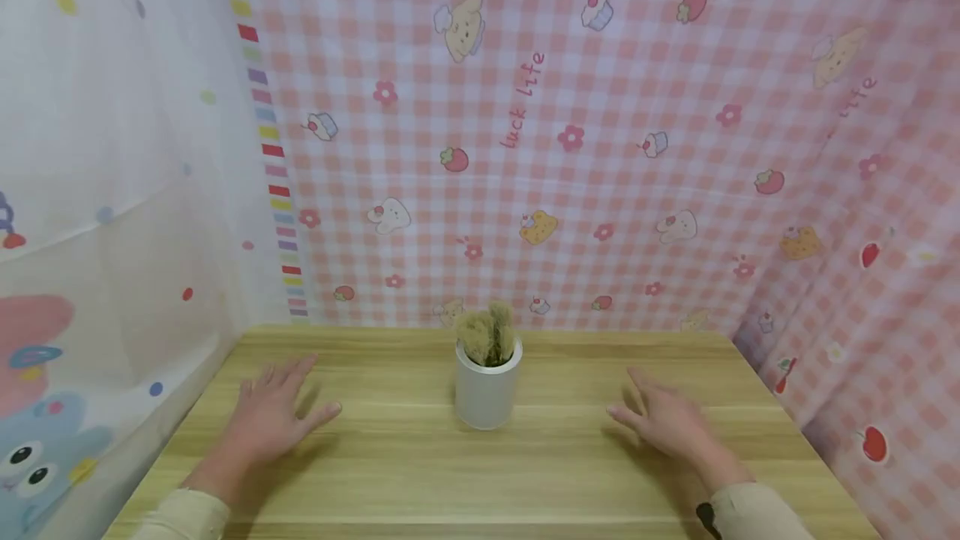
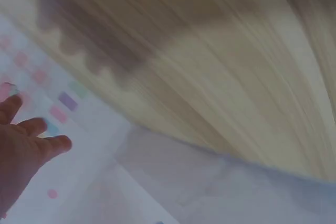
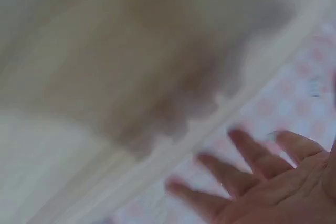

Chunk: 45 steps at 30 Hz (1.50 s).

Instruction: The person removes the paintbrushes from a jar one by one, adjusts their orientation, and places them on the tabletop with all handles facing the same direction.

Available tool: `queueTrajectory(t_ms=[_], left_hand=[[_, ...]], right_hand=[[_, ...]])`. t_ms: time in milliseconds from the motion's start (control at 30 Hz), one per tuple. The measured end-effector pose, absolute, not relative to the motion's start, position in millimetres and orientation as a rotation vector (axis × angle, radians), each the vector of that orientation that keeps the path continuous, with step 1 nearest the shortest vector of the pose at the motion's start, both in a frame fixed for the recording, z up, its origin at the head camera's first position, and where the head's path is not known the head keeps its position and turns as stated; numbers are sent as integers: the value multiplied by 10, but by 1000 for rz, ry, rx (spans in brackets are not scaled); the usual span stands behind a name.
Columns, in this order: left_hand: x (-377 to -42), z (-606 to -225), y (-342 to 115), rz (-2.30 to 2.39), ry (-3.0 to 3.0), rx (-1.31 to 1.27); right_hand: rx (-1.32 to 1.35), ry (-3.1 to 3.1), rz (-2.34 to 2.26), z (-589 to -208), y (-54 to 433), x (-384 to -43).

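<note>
A white cylindrical pot (image 1: pixel 486 397) stands upright on the wooden table (image 1: pixel 390 473), near its middle. Out of its top rise dried, yellowish-green fluffy plant heads (image 1: pixel 480 333). To the left of the pot, my left hand (image 1: pixel 268 411) is held over the table with its fingers spread and nothing in it. On the other side, my right hand (image 1: pixel 667 417) is likewise spread and bare, its thumb towards the pot. Neither hand touches the pot. Both wrist views show spread fingers and hand shadows on the wood; the pot does not appear there.
A pink checked curtain (image 1: pixel 525 182) with printed cakes, strawberries and flowers hangs behind the table's back edge and along the right side. White cloth (image 1: pixel 135 148) with coloured dots and cartoon figures borders the left side.
</note>
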<state>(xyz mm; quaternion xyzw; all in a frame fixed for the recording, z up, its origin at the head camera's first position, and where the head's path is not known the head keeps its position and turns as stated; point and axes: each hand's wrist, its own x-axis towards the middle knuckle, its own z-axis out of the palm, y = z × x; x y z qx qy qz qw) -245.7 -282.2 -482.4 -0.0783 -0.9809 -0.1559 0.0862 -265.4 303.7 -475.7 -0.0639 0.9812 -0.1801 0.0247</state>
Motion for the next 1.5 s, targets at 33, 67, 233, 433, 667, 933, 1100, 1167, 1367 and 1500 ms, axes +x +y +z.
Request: queueTrajectory(t_ms=[33, 67, 233, 433, 667, 933, 1100, 1167, 1367, 1500], left_hand=[[-2462, -4816, -2779, -509, -2918, -231], [-2468, -4807, -2730, -559, -2914, -229], [-2486, -4744, -2430, -901, -2925, -202], [-2503, -4679, -2023, -1232, -2905, -185], [-2607, -4614, -1608, -1353, -2813, -186], [-2761, -4519, -1272, -1454, -2739, -188], [-2853, -4461, -1106, -1499, -2714, -170], [-2894, -4438, -1055, -1495, -2703, -155], [-2976, -4372, -971, -1537, -2672, -133], [-3001, -4355, -952, -1536, -2662, -162]], right_hand=[[-226, 3002, -643, -4726, 2973, -2672], [-254, 2967, -740, -4688, 2896, -2696], [-232, 2696, -1225, -4495, 2427, -2813], [-217, 2460, -1525, -4354, 1956, -2971], [-180, 2414, -1586, -4336, 1749, -3048], [-214, 2416, -1566, -4351, 1711, -3057], [-233, 2399, -1602, -4370, 1698, -3053], [-262, 2395, -1618, -4377, 1689, -3056], [-311, 2455, -1586, -4375, 1658, -3074], [-282, 2457, -1576, -4381, 1648, -3074]])
